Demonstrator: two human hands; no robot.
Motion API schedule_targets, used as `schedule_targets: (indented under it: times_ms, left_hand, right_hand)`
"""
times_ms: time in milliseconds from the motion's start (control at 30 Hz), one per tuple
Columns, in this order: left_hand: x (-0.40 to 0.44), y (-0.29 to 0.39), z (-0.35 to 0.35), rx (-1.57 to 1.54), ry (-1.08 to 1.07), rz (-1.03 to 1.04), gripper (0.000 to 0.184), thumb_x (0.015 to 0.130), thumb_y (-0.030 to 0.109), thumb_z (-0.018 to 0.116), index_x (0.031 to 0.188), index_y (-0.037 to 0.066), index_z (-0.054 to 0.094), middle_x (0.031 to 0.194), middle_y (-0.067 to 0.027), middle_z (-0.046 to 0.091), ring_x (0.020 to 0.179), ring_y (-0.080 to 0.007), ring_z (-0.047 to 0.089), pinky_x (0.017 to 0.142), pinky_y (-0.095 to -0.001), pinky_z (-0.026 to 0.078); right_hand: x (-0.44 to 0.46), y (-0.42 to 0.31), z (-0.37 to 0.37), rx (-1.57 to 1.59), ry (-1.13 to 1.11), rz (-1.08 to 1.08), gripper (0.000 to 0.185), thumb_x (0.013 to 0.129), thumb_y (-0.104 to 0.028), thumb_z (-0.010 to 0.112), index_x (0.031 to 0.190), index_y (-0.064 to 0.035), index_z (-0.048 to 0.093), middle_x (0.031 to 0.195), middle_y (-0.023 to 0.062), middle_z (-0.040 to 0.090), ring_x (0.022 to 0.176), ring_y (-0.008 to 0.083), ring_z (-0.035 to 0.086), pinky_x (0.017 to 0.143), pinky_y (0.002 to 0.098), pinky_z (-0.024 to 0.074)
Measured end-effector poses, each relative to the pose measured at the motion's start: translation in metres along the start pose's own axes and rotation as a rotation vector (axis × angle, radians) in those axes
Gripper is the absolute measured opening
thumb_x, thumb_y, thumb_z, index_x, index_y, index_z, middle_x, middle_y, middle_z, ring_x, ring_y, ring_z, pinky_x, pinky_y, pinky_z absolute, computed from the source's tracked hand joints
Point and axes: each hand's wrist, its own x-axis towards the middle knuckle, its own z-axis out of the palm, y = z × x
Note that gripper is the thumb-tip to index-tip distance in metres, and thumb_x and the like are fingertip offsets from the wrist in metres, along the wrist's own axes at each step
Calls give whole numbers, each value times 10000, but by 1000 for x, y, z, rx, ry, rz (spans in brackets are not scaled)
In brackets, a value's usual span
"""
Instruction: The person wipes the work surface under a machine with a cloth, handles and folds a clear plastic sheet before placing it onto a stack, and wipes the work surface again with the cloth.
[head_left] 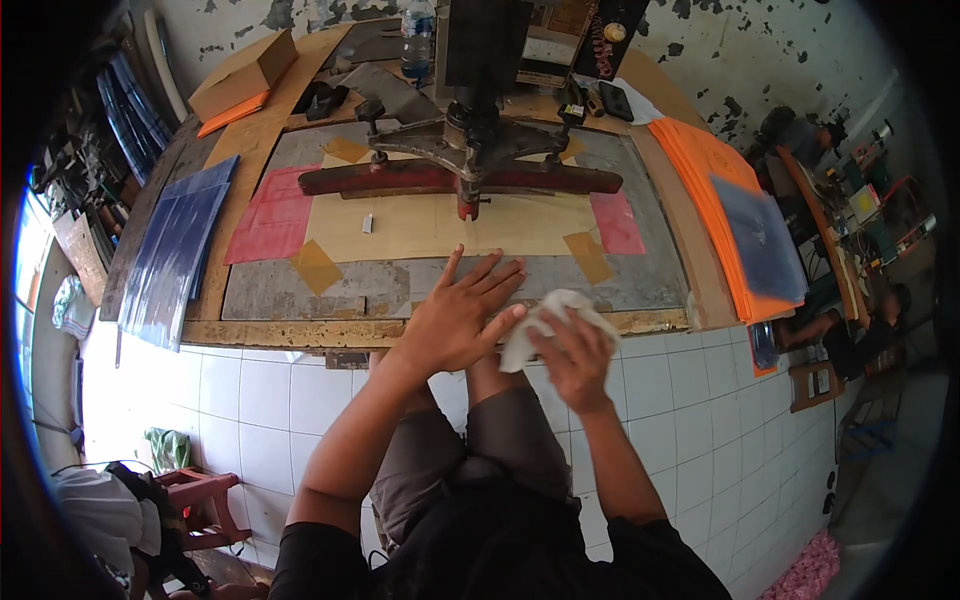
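My left hand (462, 312) lies palm down with spread fingers at the front edge of the metal plate (380, 285), its fingertips by the lower edge of a tan sheet (400, 230). A white cloth (560, 318) is in my right hand (580, 360), just right of the left one, over the table's front edge. Tan tape (316, 267) and pink pieces (270, 215) flank the sheet. Above it hangs a red bar (400, 178) of the press (470, 135). A small white piece (368, 223) rests on the sheet.
Blue plastic sheets (185, 245) lie on the left, near a cardboard box (243, 75). Orange sheets (700, 170) with a blue clear sheet (757, 235) are stacked at the right. A bottle (417, 40) stands behind. A person (875, 335) sits at far right.
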Motion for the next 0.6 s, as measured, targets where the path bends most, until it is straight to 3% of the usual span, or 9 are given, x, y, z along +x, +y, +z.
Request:
schedule_targets:
  times_ms: [67, 200, 300, 400, 467, 533, 600]
  left_hand:
    - [1, 2, 3, 44, 7, -2, 640, 1140, 477, 408, 1608, 51, 504, 1697, -99, 473, 1636, -299, 314, 1355, -615, 89]
    - [1, 9, 4, 91, 36, -5, 611, 1111, 438, 517, 1610, 86, 513, 1693, -85, 480, 1634, -292, 321, 1354, -623, 98]
    - [0, 9, 6, 127, 63, 0, 593, 1096, 415, 558, 1604, 111, 526, 1692, -72, 481, 1630, -278, 332, 1353, -628, 110]
    - [-1, 11, 7, 150, 128, 24, 555, 1092, 395, 571, 1575, 121, 562, 1682, -68, 492, 1621, -267, 348, 1351, -627, 127]
    - [-1, 10, 8, 147, 186, 63, 525, 1091, 385, 576, 1546, 124, 594, 1661, -71, 519, 1610, -270, 371, 1351, -623, 140]
    - [0, 6, 8, 53, 89, 51, 484, 1101, 362, 550, 1511, 118, 630, 1638, -85, 546, 1600, -290, 390, 1349, -621, 151]
    - [-1, 6, 7, -25, 44, 35, 463, 1108, 337, 514, 1484, 107, 656, 1624, -98, 565, 1593, -308, 403, 1348, -619, 156]
  right_hand:
    - [-20, 38, -15, -56, 20, 83, 357, 1001, -275, 709, 1351, -286, 780, 1505, -49, 668, 1433, 260, 561, 1175, 475, 379]
    - [-47, 97, -48, -70, -17, 286, 409, 932, -82, 727, 1326, -182, 776, 1485, -2, 678, 1435, 289, 556, 1191, 491, 367]
    - [-37, 118, -80, 52, -94, 432, 438, 930, 53, 667, 1329, -109, 746, 1479, 49, 678, 1419, 300, 579, 1183, 484, 416]
    - [-22, 120, -88, 350, 165, 704, 439, 936, 111, 590, 1327, -44, 716, 1459, 106, 682, 1378, 308, 614, 1156, 471, 474]
    - [1, 102, -85, 340, 339, 669, 434, 960, 93, 571, 1359, -16, 700, 1432, 141, 693, 1352, 304, 637, 1132, 462, 505]
    - [21, 73, -77, 308, 451, 576, 427, 972, 67, 584, 1373, -25, 700, 1423, 141, 698, 1358, 312, 634, 1144, 469, 488]
    - [40, 43, -61, 267, 282, 344, 423, 994, 4, 611, 1404, -56, 697, 1433, 138, 692, 1361, 356, 626, 1159, 486, 462]
